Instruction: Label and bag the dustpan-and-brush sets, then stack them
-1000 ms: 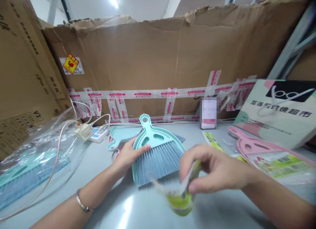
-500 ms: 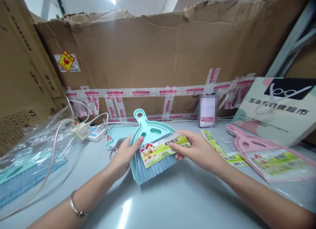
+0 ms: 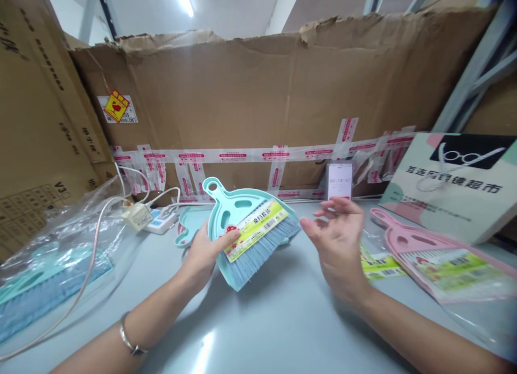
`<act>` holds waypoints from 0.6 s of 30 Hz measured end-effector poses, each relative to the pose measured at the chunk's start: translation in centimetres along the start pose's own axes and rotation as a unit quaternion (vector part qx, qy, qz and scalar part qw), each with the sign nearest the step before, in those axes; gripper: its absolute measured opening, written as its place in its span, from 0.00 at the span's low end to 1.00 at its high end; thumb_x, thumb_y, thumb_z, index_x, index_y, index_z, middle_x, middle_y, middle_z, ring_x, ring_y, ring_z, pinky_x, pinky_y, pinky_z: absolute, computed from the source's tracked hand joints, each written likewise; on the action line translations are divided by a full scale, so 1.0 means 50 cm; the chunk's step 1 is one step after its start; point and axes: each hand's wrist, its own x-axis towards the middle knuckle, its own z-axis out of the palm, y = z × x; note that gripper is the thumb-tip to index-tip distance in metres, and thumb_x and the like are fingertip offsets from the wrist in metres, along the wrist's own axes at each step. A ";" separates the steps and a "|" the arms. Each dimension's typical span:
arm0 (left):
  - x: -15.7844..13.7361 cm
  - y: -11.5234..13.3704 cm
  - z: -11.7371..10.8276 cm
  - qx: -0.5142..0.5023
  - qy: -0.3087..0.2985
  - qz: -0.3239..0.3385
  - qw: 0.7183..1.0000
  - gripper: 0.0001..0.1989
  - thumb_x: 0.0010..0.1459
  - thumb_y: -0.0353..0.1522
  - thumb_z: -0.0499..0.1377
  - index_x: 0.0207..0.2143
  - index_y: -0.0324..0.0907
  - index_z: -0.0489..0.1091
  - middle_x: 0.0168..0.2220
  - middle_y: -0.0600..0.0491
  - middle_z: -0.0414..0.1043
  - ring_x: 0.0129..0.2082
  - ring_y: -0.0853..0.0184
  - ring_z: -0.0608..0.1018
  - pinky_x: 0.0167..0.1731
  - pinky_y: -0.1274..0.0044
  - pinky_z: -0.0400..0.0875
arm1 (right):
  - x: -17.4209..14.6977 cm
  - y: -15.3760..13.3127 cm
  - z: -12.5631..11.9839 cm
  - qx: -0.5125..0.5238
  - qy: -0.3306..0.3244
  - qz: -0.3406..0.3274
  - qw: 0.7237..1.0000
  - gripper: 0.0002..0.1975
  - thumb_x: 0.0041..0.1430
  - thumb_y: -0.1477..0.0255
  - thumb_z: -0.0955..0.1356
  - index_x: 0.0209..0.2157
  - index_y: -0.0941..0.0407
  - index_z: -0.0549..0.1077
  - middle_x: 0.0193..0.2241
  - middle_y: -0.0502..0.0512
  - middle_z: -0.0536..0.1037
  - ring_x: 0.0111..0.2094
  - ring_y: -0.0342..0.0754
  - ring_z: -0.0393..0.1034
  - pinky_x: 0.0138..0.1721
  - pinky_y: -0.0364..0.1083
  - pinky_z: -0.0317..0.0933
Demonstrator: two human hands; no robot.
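Observation:
My left hand [image 3: 205, 250] grips a turquoise dustpan and brush set [image 3: 232, 202] by its left side, holding it tilted above the table. Its thumb presses a yellow-green printed label card [image 3: 256, 228] against the set, across the top of the blue-grey bristles [image 3: 258, 255]. Off to the right, my right hand [image 3: 339, 247] is raised with its fingers apart and slightly curled, touching nothing. Behind the set, another turquoise dustpan piece [image 3: 189, 223] lies on the table, partly hidden.
On the right lie a pink dustpan set [image 3: 407, 234] in clear plastic, more label cards [image 3: 379, 266] and a printed box [image 3: 448, 185]. A phone [image 3: 339, 180] stands at the back. A bagged turquoise set [image 3: 52, 277], a cable [image 3: 91, 261] and a power strip [image 3: 160, 221] are left.
My right hand has let go of the label card and moved right, its fingers opening. The set has turned and shifted a little left, and my left thumb is now on the card.

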 end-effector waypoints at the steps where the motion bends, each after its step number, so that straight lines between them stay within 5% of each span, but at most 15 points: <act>1: -0.001 -0.002 0.002 -0.016 0.001 0.005 1.000 0.25 0.43 0.35 0.66 0.44 0.41 0.64 0.45 0.47 0.73 0.42 0.57 0.76 0.40 0.71 0.72 | -0.003 0.007 0.005 0.032 -0.036 0.087 0.995 0.30 0.39 0.61 0.72 0.44 0.49 0.57 0.47 0.55 0.63 0.44 0.48 0.63 0.42 0.47 0.62; 4: -0.008 -0.013 0.013 -0.027 -0.007 0.008 1.000 0.26 0.43 0.35 0.66 0.45 0.40 0.64 0.45 0.46 0.73 0.42 0.57 0.76 0.39 0.71 0.72 | -0.018 0.023 0.018 0.158 -0.196 0.319 0.914 0.25 0.44 0.60 0.71 0.44 0.51 0.63 0.46 0.54 0.70 0.45 0.50 0.66 0.43 0.49 0.62; 6: -0.013 -0.019 0.019 -0.007 -0.021 0.008 1.000 0.27 0.42 0.35 0.66 0.45 0.40 0.64 0.45 0.46 0.72 0.42 0.57 0.75 0.39 0.71 0.72 | -0.030 0.024 0.022 0.206 -0.242 0.397 0.861 0.22 0.47 0.63 0.70 0.44 0.52 0.66 0.43 0.54 0.74 0.43 0.51 0.69 0.43 0.50 0.64; 11: -0.005 0.012 -0.003 0.167 -0.103 0.048 0.979 0.23 0.49 0.40 0.60 0.47 0.42 0.64 0.43 0.48 0.72 0.41 0.60 0.75 0.40 0.71 0.69 | -0.036 0.019 0.018 0.231 -0.182 0.434 0.851 0.23 0.46 0.69 0.72 0.47 0.51 0.68 0.38 0.51 0.78 0.39 0.51 0.72 0.39 0.50 0.67; 14: 0.021 0.067 -0.061 0.408 -0.018 0.135 0.903 0.19 0.54 0.45 0.52 0.43 0.44 0.67 0.38 0.49 0.72 0.40 0.58 0.73 0.43 0.69 0.65 | -0.022 0.022 0.012 0.223 -0.146 0.446 0.855 0.24 0.45 0.71 0.72 0.46 0.52 0.68 0.37 0.51 0.78 0.39 0.51 0.73 0.39 0.49 0.68; 18: 0.035 0.144 -0.175 0.639 0.218 0.145 0.723 0.25 0.55 0.47 0.48 0.42 0.37 0.67 0.45 0.39 0.67 0.49 0.46 0.65 0.48 0.60 0.57 | -0.005 0.027 0.007 0.229 -0.119 0.448 0.856 0.25 0.45 0.73 0.72 0.47 0.51 0.67 0.37 0.50 0.78 0.40 0.50 0.72 0.40 0.48 0.69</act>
